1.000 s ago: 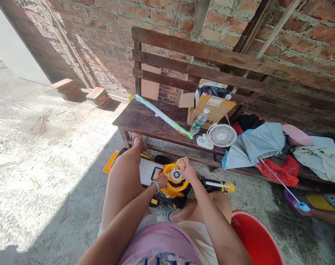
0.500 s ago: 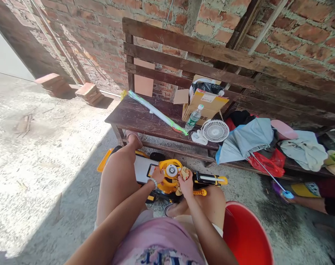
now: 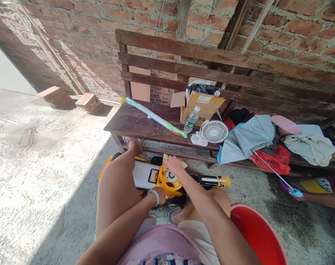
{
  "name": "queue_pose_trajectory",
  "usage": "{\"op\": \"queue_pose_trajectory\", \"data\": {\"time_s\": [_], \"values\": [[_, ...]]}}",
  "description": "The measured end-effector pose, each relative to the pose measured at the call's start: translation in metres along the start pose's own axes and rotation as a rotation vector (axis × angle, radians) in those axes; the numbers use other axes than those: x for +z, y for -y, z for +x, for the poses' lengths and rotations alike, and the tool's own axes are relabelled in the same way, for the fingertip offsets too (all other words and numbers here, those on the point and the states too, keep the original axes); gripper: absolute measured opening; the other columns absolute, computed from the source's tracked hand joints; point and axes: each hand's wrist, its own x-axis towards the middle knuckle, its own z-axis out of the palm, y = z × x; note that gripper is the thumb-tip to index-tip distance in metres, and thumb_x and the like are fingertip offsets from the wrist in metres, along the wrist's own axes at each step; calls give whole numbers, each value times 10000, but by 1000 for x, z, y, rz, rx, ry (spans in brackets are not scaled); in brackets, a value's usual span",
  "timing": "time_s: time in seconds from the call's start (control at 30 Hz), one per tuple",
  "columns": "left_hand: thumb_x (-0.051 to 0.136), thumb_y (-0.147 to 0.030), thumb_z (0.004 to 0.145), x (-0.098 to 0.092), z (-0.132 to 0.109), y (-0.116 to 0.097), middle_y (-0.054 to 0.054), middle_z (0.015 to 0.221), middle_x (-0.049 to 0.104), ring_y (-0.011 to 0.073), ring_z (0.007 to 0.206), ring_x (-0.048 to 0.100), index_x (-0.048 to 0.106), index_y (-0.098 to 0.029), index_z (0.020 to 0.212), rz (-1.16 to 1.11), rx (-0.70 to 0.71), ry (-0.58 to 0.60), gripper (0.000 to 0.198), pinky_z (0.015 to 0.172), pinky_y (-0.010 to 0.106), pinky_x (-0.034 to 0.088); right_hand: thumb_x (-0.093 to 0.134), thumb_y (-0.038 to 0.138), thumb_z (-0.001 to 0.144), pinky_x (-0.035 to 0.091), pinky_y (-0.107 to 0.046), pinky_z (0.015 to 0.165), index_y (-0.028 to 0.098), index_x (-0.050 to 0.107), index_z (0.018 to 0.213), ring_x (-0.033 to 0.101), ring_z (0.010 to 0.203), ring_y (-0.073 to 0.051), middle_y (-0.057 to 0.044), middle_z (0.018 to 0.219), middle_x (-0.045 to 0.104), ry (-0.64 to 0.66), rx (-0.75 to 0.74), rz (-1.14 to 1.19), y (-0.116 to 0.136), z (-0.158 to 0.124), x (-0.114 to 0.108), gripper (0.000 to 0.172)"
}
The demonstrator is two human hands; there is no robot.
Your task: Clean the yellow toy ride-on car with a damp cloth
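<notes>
Between my legs stands a yellow and black ride-on toy (image 3: 170, 189) with a grey seat (image 3: 143, 173) and a yellow steering wheel. My right hand (image 3: 174, 164) is closed on a pale yellowish cloth (image 3: 184, 165), pressed against the far side of the steering wheel. Parts of the cloth stick out on both sides of the fingers. At the near side of the toy, left of the wheel, my left hand (image 3: 161, 195), with a beaded bracelet at the wrist, is curled against the toy's body. Its fingertips are mostly hidden.
A dark wooden bench (image 3: 116, 119) holds a cardboard box (image 3: 196, 105), a water bottle (image 3: 192, 119), a white fan (image 3: 214, 131), a folded umbrella (image 3: 246, 136) and clothes. A red bucket (image 3: 255, 232) stands by my right leg. Another person's arm (image 3: 322, 198) shows at right.
My right hand has moved with the cloth from the right side of the steering wheel to its far side. My left hand has slid from the wheel's left side nearer to me.
</notes>
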Motion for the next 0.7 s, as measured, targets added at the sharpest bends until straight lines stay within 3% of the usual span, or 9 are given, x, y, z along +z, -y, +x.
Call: {"op": "queue_pose_trajectory", "data": {"time_s": [0.07, 0.17, 0.3, 0.43, 0.53, 0.6, 0.7], "values": [[809, -285, 802, -17, 8, 0, 192, 941, 800, 453, 1054, 771, 755, -182, 1109, 65, -24, 19, 328, 968, 588, 591, 497, 33, 968, 495, -395, 949, 304, 667, 1407, 611, 1174, -311, -141, 1302, 675, 1, -65, -54, 0, 0, 0, 543], [610, -250, 947, -34, 21, -6, 221, 1326, 744, 394, 1247, 714, 635, -150, 1404, 94, 8, -47, 469, 1087, 516, 546, 523, 18, 927, 503, -390, 955, 331, 619, 1472, 616, 1190, -308, -129, 1334, 663, -55, -69, 16, -13, -6, 8, 636], [524, -179, 994, -34, 34, -20, 162, 1576, 613, 288, 1423, 611, 484, -178, 1592, 71, 60, -118, 600, 1199, 377, 468, 624, 46, 815, 537, -376, 975, 317, 588, 1490, 642, 1237, -298, -110, 1384, 657, -262, 146, 406, -40, -28, 43, 729], [527, -156, 986, -28, 40, -27, 184, 1539, 631, 315, 1340, 660, 494, -164, 1592, 71, 38, -159, 607, 1176, 418, 480, 678, 204, 754, 573, -403, 1014, 256, 620, 1366, 728, 1113, -260, -74, 1259, 738, -551, 472, 976, -49, -63, 101, 617], [542, -178, 985, -29, 41, -27, 204, 1475, 673, 334, 1304, 676, 554, -144, 1518, 33, 44, -184, 534, 1151, 426, 490, 709, 324, 722, 608, -388, 967, 232, 598, 1301, 761, 1057, -252, -55, 1151, 787, -641, 657, 1291, -40, -82, 136, 596], [601, -222, 965, -31, 40, -27, 199, 1385, 724, 355, 1272, 695, 601, -160, 1438, -35, 45, -191, 477, 1120, 433, 511, 676, 356, 758, 620, -365, 935, 215, 583, 1309, 770, 1064, -247, -75, 1164, 795, -627, 702, 1303, -35, -84, 143, 576], [685, -268, 912, -32, 34, -24, 165, 1188, 789, 385, 1173, 742, 627, -200, 1329, -102, 5, -180, 427, 1055, 473, 548, 599, 291, 811, 616, -334, 931, 192, 562, 1359, 770, 1097, -234, -101, 1198, 793, -535, 665, 1094, -39, -76, 131, 558]]}}
